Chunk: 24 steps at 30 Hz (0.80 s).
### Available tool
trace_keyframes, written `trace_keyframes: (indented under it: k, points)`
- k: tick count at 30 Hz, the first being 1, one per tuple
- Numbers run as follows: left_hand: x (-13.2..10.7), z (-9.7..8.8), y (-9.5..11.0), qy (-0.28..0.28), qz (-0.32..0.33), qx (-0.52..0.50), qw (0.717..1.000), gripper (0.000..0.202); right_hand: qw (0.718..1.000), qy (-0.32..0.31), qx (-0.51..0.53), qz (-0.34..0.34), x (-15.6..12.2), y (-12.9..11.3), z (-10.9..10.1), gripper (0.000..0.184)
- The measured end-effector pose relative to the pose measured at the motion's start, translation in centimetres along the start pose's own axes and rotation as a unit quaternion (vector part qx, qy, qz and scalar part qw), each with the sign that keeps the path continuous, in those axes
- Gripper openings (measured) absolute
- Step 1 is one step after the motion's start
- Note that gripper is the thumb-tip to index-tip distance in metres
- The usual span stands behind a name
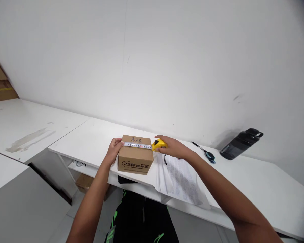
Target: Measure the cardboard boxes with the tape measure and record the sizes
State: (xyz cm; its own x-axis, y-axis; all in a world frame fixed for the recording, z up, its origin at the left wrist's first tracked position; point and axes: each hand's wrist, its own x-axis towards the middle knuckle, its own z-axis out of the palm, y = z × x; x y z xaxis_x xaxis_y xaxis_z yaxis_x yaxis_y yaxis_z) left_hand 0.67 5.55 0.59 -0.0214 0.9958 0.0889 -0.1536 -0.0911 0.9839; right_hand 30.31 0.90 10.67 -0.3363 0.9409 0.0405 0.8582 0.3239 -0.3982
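Note:
A brown cardboard box (134, 156) with handwriting on its top and dark printing on its front sits near the desk's front edge. Across its top, from left to right, lies the pulled-out white blade (134, 145) of a tape measure. The yellow tape measure case (159, 144) is gripped in my right hand (167, 145) just off the box's right edge. At the box's upper left edge, my left hand (115, 148) pinches the blade's end, its thumb on top; the very tip is hidden under the fingers.
Printed papers (183, 179) lie right of the box, partly under my right forearm. Further right are a pen (198, 146), a small dark blue object (209, 156) and a dark bottle (239, 144). The white desk (83, 141) runs along a wall; larger cartons (1, 84) stand far left.

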Motion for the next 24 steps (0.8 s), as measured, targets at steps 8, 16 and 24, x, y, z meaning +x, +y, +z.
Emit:
trace_keyframes:
  k: [8, 16, 24]
  points:
    - [0.4, -2.7, 5.0, -0.038, -0.020, 0.147, 0.988, 0.029, 0.986, 0.149, -0.066, -0.041, -1.8, -2.0, 0.3, 0.075]
    - [4.8, 2.9, 11.7, -0.179, 0.052, 0.174, 0.967, 0.034, 0.960, 0.266, 0.021, -0.085, -6.9, -11.1, 10.0, 0.030]
    - [7.9, 7.8, 7.0, -0.208, 0.074, 0.347, 0.912, 0.040, 0.936, 0.345, -0.056, -0.033, -4.3, -13.1, 11.8, 0.033]
